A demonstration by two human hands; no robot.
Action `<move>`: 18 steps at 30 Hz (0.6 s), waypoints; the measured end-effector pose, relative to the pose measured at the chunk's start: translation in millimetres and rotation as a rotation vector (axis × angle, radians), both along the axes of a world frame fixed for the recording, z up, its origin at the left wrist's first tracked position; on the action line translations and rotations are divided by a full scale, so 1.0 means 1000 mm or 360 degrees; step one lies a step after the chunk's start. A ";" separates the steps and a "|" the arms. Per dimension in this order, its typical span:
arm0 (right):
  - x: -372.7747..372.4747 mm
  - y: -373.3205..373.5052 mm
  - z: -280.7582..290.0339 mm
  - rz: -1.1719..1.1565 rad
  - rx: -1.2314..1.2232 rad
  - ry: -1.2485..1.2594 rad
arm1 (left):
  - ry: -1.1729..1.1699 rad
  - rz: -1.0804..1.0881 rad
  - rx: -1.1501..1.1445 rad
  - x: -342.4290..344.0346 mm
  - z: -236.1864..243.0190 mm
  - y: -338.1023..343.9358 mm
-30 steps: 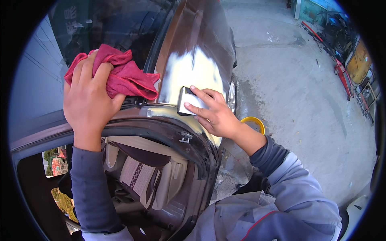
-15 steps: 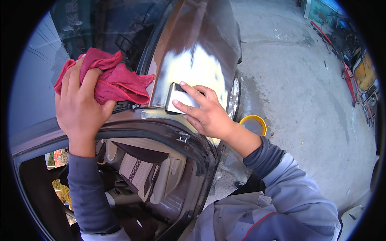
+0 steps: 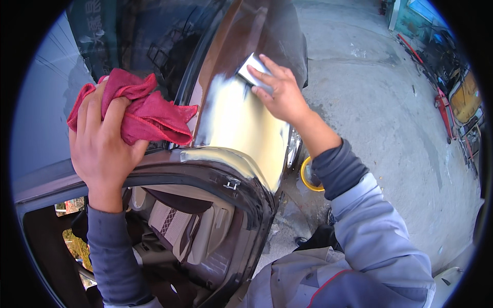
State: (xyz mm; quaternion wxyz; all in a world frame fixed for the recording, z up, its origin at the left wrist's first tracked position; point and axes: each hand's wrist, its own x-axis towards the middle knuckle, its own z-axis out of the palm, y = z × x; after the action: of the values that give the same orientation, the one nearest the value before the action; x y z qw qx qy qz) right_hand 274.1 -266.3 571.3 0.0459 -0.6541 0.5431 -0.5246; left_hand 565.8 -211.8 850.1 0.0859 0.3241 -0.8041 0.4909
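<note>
My left hand [image 3: 105, 156] grips a crumpled red cloth [image 3: 154, 120] over the car's dark window glass [image 3: 154, 31]. Fingers and thumb of my right hand [image 3: 287, 100] hold a flat, silvery-white sanding block [image 3: 255, 71] with a dark underside. The block rests on the brown body panel [image 3: 275, 31], at the far edge of a cream-coloured filler patch [image 3: 239, 126]. Whitish smears border the patch. A narrower filler strip [image 3: 215, 154] runs along the frame above the door opening. The block's working face is hidden against the panel.
Below my hands is the door opening, with a beige seat [image 3: 172, 226] inside and a metal latch [image 3: 231, 183] on its frame. A yellow-rimmed bucket [image 3: 306, 179] stands on the concrete floor [image 3: 370, 102] by the wheel. Red metal equipment [image 3: 442, 110] and clutter line the right side.
My right hand has slid the sanding block away from me and slightly right, from the patch's near left part to its far edge. My left hand stays nearly in place with the cloth.
</note>
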 end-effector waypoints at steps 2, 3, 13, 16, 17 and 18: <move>-0.014 -0.026 0.005 -0.0189 0.0038 -0.0096 | 0.0011 -0.0027 0.0005 0.000 0.000 0.000; -0.016 -0.031 0.007 -0.0314 0.0140 -0.0178 | 0.0005 0.0005 -0.0007 0.000 0.000 0.000; 0.108 0.161 -0.028 0.0128 -0.0073 -0.0111 | 0.0031 -0.0064 -0.0032 0.000 -0.001 -0.001; 0.100 0.161 -0.019 0.0058 -0.0103 -0.0115 | 0.0023 -0.0014 -0.0048 0.002 -0.001 -0.001; 0.096 0.152 -0.017 -0.0016 -0.0221 -0.0145 | 0.0026 -0.0044 -0.0025 0.002 -0.001 -0.001; 0.095 0.143 -0.017 -0.0035 -0.0129 -0.0194 | 0.0025 -0.0036 -0.0030 0.003 -0.001 -0.001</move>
State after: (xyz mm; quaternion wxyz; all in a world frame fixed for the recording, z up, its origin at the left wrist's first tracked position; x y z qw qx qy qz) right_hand 368.9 -122.9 554.1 0.0464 -0.6163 0.5247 -0.5854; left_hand 569.0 -213.3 849.0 0.1007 0.3179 -0.8024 0.4949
